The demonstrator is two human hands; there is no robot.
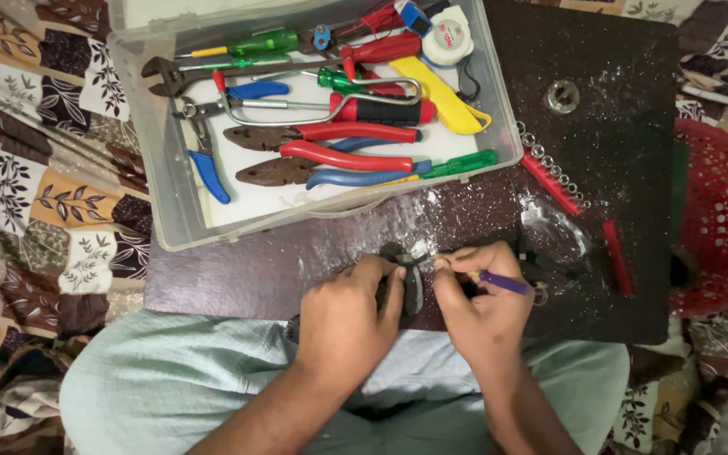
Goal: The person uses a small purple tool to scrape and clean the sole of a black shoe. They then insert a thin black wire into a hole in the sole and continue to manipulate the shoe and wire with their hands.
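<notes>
My left hand (349,316) grips a small dark object (412,282) at the near edge of a dark wooden board (617,126). My right hand (484,307) holds a thin purple-handled tool (505,283) with its tip against the same dark object. Both hands meet over my lap, fingers nearly touching. What the dark object is stays mostly hidden by my fingers.
A clear plastic tool box (162,185) holds several pliers, screwdrivers and a tape measure at the board's far left. A red socket rail (549,181), a red stick (617,257) and a metal ring (563,95) lie on the board. A red perforated stool (722,219) stands right. A patterned cloth (35,194) covers the floor.
</notes>
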